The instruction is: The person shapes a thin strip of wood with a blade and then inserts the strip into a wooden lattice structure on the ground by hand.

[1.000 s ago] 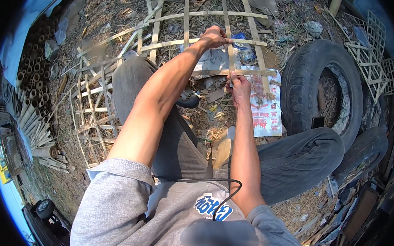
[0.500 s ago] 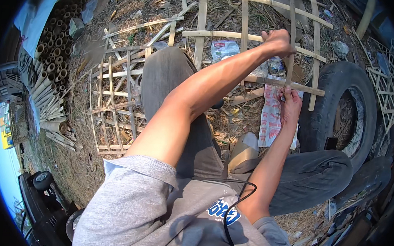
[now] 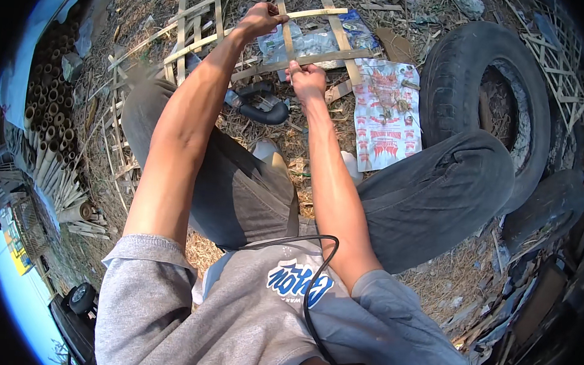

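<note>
A lattice of split bamboo strips [image 3: 333,26] lies across the far middle of the view. My left hand [image 3: 260,21] is closed on it at a crossing of an upright strip and a far cross strip. Nearer to me, my right hand [image 3: 306,82] pinches the same lattice where that upright strip meets its near cross strip [image 3: 340,55]. The fingertips of both hands partly hide the crossings. A black curved thing [image 3: 264,112] of a kind I cannot make out lies on the ground, left of my right forearm.
A printed paper sheet [image 3: 384,145] lies right of my right hand, beside a worn tyre [image 3: 446,75]. Another bamboo lattice [image 3: 571,92] stands at the far right. Cut bamboo tubes [image 3: 52,117] are stacked at the left. Clear plastic [image 3: 314,45] lies beneath the held lattice.
Both hands and the lattice have moved left, away from the tyre. The printed sheet and the black curved thing are now more exposed. My left knee has swung outward to the left.
</note>
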The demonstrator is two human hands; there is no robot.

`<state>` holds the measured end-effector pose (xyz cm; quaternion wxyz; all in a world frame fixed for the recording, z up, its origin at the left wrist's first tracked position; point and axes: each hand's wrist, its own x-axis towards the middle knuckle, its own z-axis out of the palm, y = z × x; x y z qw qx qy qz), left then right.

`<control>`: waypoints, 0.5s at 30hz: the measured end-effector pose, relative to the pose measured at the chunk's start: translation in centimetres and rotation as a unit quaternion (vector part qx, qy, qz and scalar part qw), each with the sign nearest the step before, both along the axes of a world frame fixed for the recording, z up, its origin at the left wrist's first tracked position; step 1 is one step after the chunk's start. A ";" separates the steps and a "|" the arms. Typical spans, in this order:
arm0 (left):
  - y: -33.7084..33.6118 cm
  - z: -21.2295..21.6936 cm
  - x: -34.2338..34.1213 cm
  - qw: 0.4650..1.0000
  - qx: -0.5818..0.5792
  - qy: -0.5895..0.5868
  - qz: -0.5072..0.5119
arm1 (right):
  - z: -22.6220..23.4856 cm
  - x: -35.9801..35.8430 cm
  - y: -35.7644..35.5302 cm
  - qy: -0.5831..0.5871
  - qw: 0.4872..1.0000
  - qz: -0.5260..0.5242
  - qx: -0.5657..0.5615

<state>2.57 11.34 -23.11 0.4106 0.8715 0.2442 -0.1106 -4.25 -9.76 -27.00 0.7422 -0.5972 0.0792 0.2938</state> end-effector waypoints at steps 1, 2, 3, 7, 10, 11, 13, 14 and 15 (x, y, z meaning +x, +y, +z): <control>-0.8 0.1 0.7 1.000 0.014 0.013 -0.007 | -0.6 0.9 -0.3 -0.004 0.999 0.008 -0.035; -0.9 0.3 0.8 0.997 0.077 0.021 -0.022 | -0.7 1.1 0.3 0.002 0.996 0.001 -0.092; -1.3 0.5 0.7 0.988 0.145 0.035 -0.033 | -0.8 0.7 0.8 0.011 0.990 0.000 -0.144; -3.2 3.4 0.6 0.889 0.429 0.048 -0.155 | 0.0 0.6 1.2 0.052 0.984 0.072 -0.153; -0.4 10.6 0.6 0.904 0.401 -0.036 -0.141 | 1.1 -1.5 1.9 0.076 0.975 0.122 -0.169; -5.2 15.6 3.7 0.954 0.270 -0.059 -0.118 | -0.6 1.8 -0.9 0.074 0.974 0.090 -0.194; -4.6 22.6 2.8 0.950 0.206 -0.116 -0.205 | 0.0 0.8 -0.5 0.062 0.976 0.017 -0.209; -4.4 25.0 1.6 0.953 0.174 -0.113 -0.222 | 0.1 0.5 -0.4 0.066 0.974 0.013 -0.218; -4.8 26.9 0.2 0.959 0.148 -0.095 -0.223 | 0.6 0.3 -0.2 0.067 0.975 0.016 -0.213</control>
